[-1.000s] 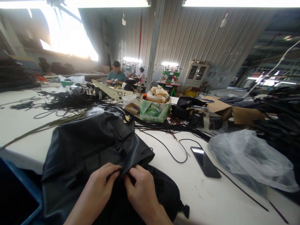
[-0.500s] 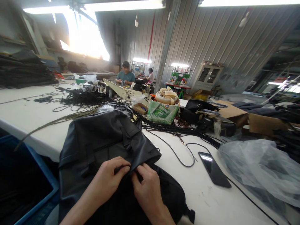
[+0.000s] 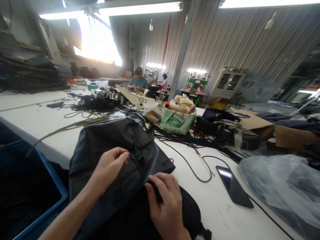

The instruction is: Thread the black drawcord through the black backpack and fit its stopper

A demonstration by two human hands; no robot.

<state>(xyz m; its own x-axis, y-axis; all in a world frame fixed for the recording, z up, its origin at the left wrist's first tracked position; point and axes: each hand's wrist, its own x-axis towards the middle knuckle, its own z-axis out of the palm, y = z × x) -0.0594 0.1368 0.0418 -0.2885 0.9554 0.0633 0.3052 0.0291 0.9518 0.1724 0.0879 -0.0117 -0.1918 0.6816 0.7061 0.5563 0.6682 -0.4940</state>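
Observation:
A black backpack with a smooth leather-like surface, straps and a buckle lies in front of me on the white table. Above its front panel my left hand is raised, thumb and index finger pinched together. Whatever may be between those fingertips is too small to make out. My right hand rests at the bag's lower right edge, its thumb and index finger slightly apart, with no fabric visibly gripped. The underside of the bag and part of its edge are hidden by my right hand.
To the right lie a phone, a black cord and clear plastic bags. Behind the backpack are a green-printed box, a cardboard tray and tangled black cords. A blue crate stands lower left. Two people sit farther back.
My left hand has lifted off the fabric edge and moved up and left. My right hand has shifted slightly right and loosened its fingers. The view has turned slightly left.

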